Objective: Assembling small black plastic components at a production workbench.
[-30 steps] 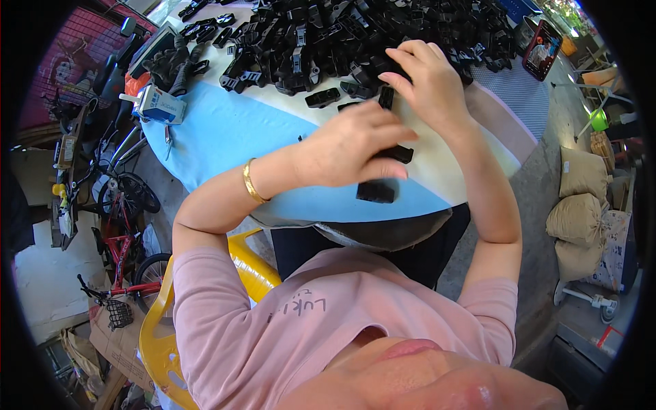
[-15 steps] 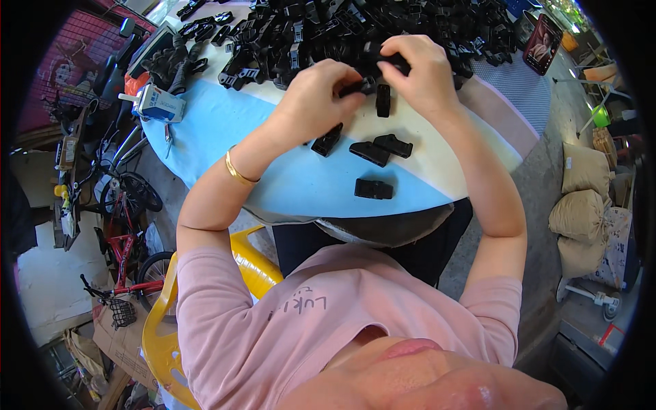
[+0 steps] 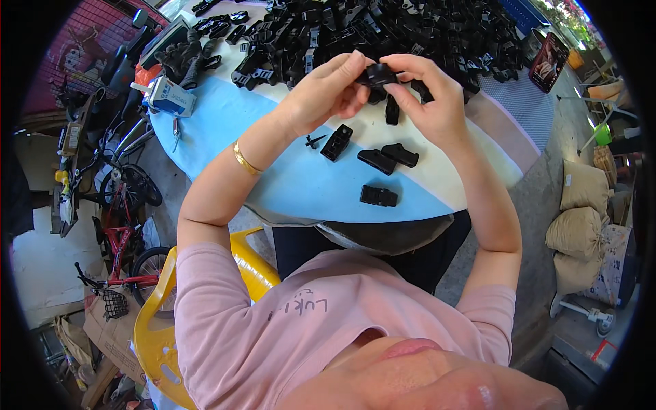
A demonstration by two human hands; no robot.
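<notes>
Both of my hands are raised over the far half of the table and meet at one black plastic part (image 3: 380, 74). My left hand (image 3: 326, 97), palm partly turned up, has its fingers closed on the part's left side. My right hand (image 3: 437, 102) pinches its right side between thumb and fingers. Below them, a narrow black piece (image 3: 392, 111) lies on the cloth. Nearer me are a black clip-like piece (image 3: 337, 142), two touching wedge-shaped pieces (image 3: 376, 161) and a blocky one (image 3: 378, 196). A tiny black piece (image 3: 314, 141) lies to the left.
A large heap of black plastic parts (image 3: 424, 34) covers the table's far side. At left stand a blue-and-white carton (image 3: 171, 97) and dark gloves (image 3: 179, 63). A phone (image 3: 548, 63) leans at the far right. Sacks (image 3: 577, 232) stand on the floor; a yellow chair (image 3: 154, 328) is under me.
My hands were apart, each with a black piece by the heap; now they have come together on one part. The left hand has turned palm-up. The view has shifted slightly.
</notes>
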